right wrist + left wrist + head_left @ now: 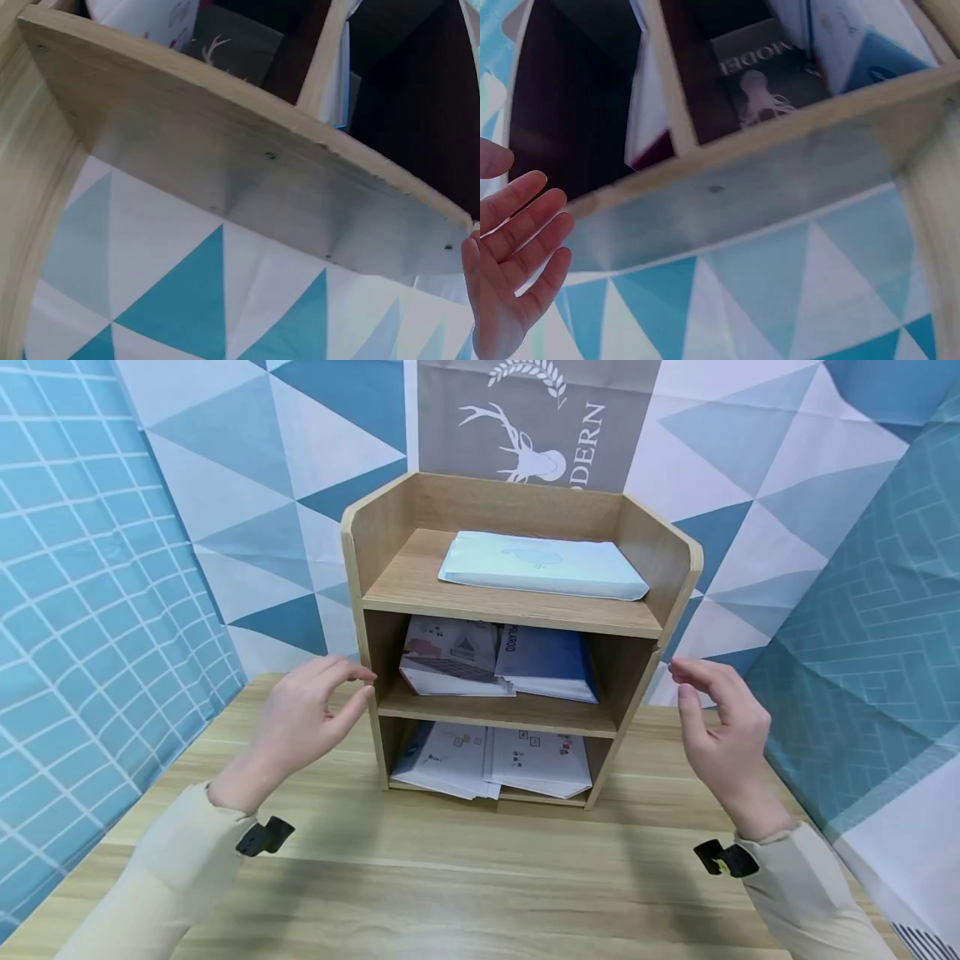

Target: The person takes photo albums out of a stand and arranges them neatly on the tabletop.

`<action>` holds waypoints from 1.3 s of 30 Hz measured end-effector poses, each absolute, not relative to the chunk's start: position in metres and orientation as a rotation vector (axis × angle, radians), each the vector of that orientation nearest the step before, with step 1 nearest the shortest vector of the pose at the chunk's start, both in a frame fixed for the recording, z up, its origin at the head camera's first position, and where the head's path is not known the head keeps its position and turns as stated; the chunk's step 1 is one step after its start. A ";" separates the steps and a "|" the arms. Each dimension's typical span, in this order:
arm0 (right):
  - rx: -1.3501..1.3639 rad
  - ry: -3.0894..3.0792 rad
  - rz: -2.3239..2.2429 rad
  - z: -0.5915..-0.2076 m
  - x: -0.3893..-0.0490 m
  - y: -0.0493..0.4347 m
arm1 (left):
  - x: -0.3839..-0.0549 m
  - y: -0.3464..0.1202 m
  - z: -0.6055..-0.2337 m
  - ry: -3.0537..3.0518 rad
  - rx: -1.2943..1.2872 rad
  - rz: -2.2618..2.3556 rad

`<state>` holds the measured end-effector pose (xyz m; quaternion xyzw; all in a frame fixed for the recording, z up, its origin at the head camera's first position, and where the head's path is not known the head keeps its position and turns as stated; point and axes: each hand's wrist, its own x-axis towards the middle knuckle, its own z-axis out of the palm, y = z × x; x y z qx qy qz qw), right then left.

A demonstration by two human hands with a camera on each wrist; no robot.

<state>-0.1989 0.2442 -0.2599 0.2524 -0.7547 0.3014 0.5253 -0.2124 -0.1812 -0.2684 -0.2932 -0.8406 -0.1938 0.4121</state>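
A small wooden shelf unit [495, 717] with three levels stands on the table between the two hands. Beside its left side panel is my left hand [307, 714], with relaxed fingers and nothing held; the left wrist view shows those fingers [536, 225] spread near the panel's edge. My right hand [723, 727] is raised off the right panel, loosely bent and holding nothing; only a bit of it shows in the right wrist view. A pale flat stack [543, 564] lies on the top level. In the middle level are a printed booklet stack [453, 656] and a blue one marked POLAROID [547, 660].
Two white printed stacks [450, 756] lie side by side in the bottom level, jutting slightly at its front. The wooden table [450, 877] extends toward me. Behind hangs a triangle-patterned cloth [247, 460]; blue patterned cloths flank both sides.
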 end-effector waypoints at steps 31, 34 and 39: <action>0.612 -1.984 0.517 -0.221 -0.206 0.195 | -0.219 -0.127 -0.204 -2.026 -0.861 -0.483; 0.589 -2.033 0.531 -0.216 -0.208 0.188 | -0.225 -0.122 -0.200 -2.072 -0.842 -0.470; 0.552 -2.083 0.514 -0.209 -0.215 0.181 | -0.235 -0.116 -0.194 -2.168 -0.790 -0.484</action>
